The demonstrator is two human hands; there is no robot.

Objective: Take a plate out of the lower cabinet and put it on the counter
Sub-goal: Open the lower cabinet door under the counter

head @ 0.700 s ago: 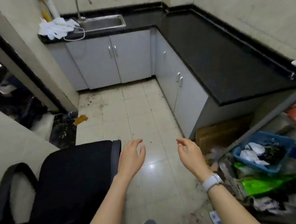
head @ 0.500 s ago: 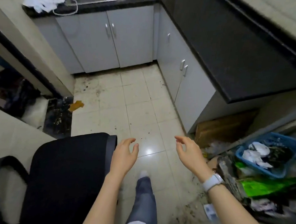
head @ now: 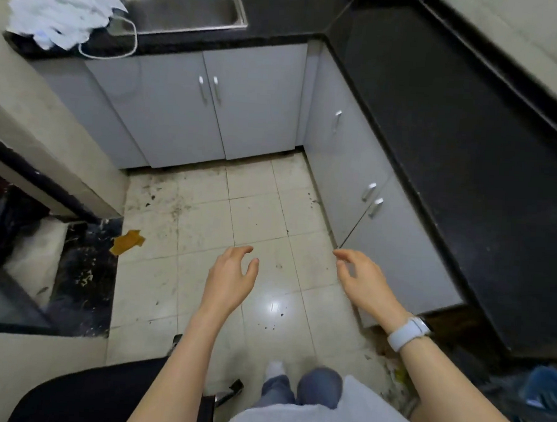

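Observation:
Grey lower cabinets run under a black L-shaped counter [head: 462, 130]. The cabinet doors on the right [head: 397, 249] are shut, with metal handles [head: 371, 199]; the doors under the sink [head: 211, 117] are shut too. No plate is in view. My left hand [head: 232, 276] hovers over the tiled floor with fingers apart and nothing in it. My right hand [head: 364, 280], a white watch on its wrist, is empty with curled, spread fingers, just in front of the nearest right-hand door.
A steel sink [head: 187, 9] sits in the far counter, with a white cloth [head: 58, 12] and a cord beside it. A black chair [head: 106, 395] is at the bottom left. The dirty floor holds an orange scrap [head: 127, 241]. A blue crate [head: 548, 389] and clutter lie at the bottom right.
The view has moved forward and closer to the cabinets. The chair and the clutter have slid toward the bottom edges. Both hands stay empty, now nearer the right-hand doors.

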